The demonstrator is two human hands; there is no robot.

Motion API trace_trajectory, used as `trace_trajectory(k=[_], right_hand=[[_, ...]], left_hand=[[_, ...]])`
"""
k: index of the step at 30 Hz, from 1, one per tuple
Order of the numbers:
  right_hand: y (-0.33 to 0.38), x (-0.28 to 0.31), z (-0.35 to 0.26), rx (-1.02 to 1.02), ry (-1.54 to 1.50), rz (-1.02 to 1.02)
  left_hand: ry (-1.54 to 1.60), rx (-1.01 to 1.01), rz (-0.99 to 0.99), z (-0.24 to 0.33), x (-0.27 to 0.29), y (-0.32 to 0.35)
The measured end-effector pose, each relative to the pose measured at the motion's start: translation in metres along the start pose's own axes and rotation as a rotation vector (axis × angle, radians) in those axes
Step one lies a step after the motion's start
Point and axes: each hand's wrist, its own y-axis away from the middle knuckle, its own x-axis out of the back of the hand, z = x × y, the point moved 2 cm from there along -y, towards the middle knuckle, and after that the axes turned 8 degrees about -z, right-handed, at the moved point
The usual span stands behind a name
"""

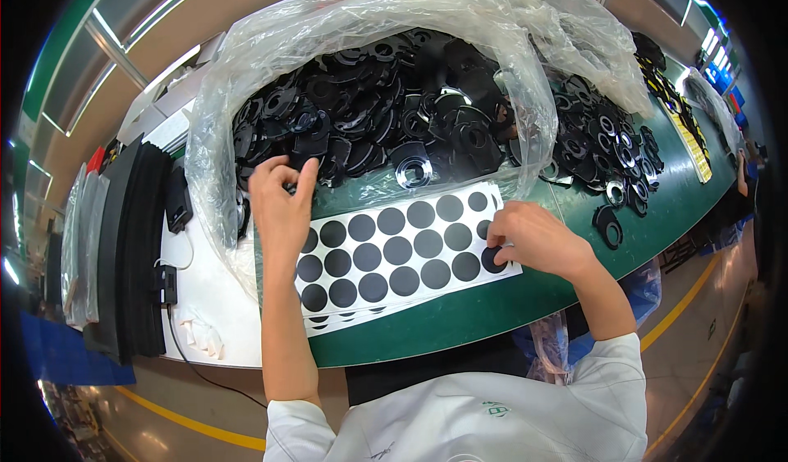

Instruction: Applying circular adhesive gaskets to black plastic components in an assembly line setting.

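A white sheet of black round stickers [397,250] lies on the green table top, with more such sheets showing under its near edge. At its right end my right hand [538,236] is closed, fingertips pinching at a black round sticker [493,260]. How far that sticker is lifted I cannot make out. Past the sheet's far left corner, my left hand [283,199] reaches to the near edge of a heap of black plastic parts [369,109]. Its thumb and fingers are apart, half curled, close to a flat black part [312,145].
A clear plastic bag [215,117] spreads around the heap. More black ring-shaped parts [607,138] lie to the right, one loose ring part [608,227] nearer me. Dark upright sheets [135,249], a small black device [167,284] and its cable stand at the left.
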Motion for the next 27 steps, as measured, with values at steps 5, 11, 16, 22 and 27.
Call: trace_trajectory(k=[5, 11, 16, 22, 27], right_hand=[[-0.015, 0.001, 0.003, 0.037, -0.044, -0.163], [-0.013, -0.005, 0.0, 0.109, -0.06, -0.152], [0.009, -0.015, -0.009, 0.206, 0.001, 0.133], [0.025, 0.002, -0.016, 0.355, 0.004, 0.092], [0.034, 0.053, -0.018, 0.474, -0.288, 0.19]], left_hand=[[1.542, 0.587, -0.597, 0.046, -0.045, 0.019], [2.11, 0.679, -0.862, 0.073, -0.102, 0.058], [1.93, 0.65, -0.942, 0.069, -0.118, 0.066], [1.861, 0.666, -0.825, 0.073, -0.116, 0.064], [1.859, 0.678, -0.825, 0.069, -0.116, 0.065]])
